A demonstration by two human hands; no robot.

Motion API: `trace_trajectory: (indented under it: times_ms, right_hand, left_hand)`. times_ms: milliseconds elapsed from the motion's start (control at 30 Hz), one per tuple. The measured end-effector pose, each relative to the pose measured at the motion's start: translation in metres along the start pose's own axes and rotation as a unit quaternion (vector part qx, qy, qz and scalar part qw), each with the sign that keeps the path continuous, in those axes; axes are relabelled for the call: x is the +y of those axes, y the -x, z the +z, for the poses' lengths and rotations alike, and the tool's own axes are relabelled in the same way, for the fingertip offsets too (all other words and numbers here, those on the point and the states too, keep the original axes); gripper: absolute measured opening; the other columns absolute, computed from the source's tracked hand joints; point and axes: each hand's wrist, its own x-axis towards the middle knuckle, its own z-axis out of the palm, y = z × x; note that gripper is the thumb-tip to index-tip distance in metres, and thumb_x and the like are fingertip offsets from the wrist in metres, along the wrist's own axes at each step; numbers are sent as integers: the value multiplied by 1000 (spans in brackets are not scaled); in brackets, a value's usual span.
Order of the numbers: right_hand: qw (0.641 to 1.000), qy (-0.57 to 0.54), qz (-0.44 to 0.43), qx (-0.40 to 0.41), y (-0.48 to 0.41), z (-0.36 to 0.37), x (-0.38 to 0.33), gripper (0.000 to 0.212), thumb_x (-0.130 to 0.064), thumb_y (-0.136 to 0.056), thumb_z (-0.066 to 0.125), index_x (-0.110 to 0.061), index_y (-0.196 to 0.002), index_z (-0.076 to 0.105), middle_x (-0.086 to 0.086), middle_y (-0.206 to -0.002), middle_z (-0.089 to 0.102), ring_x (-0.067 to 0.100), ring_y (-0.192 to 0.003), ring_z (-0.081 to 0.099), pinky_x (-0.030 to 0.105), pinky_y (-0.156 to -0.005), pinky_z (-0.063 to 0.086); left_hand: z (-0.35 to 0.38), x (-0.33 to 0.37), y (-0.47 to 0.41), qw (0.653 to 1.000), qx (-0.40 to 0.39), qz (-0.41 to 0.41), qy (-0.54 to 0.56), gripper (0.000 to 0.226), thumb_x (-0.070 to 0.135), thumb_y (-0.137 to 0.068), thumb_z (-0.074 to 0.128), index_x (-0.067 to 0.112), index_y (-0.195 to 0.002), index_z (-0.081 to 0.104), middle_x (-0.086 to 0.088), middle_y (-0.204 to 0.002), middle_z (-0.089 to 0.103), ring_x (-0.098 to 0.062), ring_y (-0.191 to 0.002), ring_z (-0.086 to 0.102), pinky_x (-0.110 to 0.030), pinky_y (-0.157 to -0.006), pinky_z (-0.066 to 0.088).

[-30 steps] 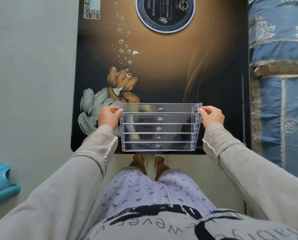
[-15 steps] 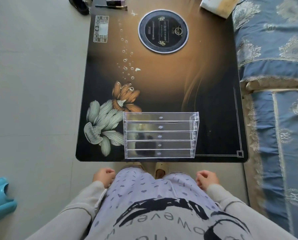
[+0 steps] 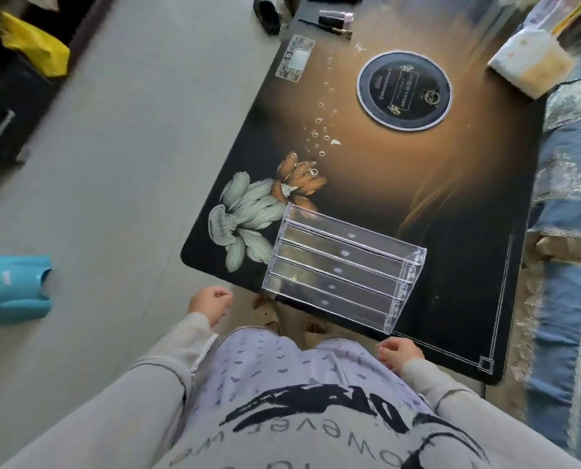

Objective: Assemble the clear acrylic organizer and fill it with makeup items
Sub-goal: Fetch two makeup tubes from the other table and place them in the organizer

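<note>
The clear acrylic organizer [image 3: 343, 265], with several stepped tiers, stands at the near edge of the dark patterned table [image 3: 468, 265]. Nothing lies in its tiers. My left hand [image 3: 209, 301] hangs beside my left thigh with loosely curled fingers and holds nothing. My right hand [image 3: 399, 353] rests at my right thigh below the table's edge, loosely curled and empty. Both hands are apart from the organizer. Makeup items [image 3: 334, 22], dark tubes and pencils, lie at the table's far left corner.
A white and yellow packet [image 3: 529, 66] lies at the far right of the table by a blue patterned sofa [image 3: 573, 231]. A round black disc [image 3: 404, 91] is set in the tabletop. A turquoise object [image 3: 11, 289] and a yellow bag [image 3: 32, 45] sit on the grey floor at left.
Both hands let go of the organizer's sides and dropped back to my thighs. The view has since tilted and swung left, bringing the makeup items and floor objects into sight.
</note>
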Motion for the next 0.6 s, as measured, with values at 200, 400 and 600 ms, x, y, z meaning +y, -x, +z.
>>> trace_trajectory:
  times_ms: [200,400,600]
  right_hand:
    - [996,74,-53,-14,-18,-30,-14,15,0,-90,50,2,-94,64,7,-58,52,16,-49,45,25,-51,41]
    - [976,205,-55,-46,-18,-25,-40,20,-2,-91,51,5,-76,61,8,-41,60,11,-32,55,16,-37,43]
    - [896,406,-151,-101,-3,18,-70,29,-13,-91,51,2,-113,62,21,-96,68,20,-79,62,19,-58,41]
  left_hand:
    - [38,-60,56,991,32,-84,100,17,6,-86,51,10,-85,67,-14,-77,62,-23,-63,52,-27,-69,42]
    - [93,-138,125,962,47,-223,150,24,12,-89,49,10,-101,70,-7,-112,69,-26,-103,61,-21,-79,38]
    - [130,-185,165,912,67,-315,253,28,12,-90,50,9,-64,58,-14,-94,61,-24,-84,47,-23,-75,33]
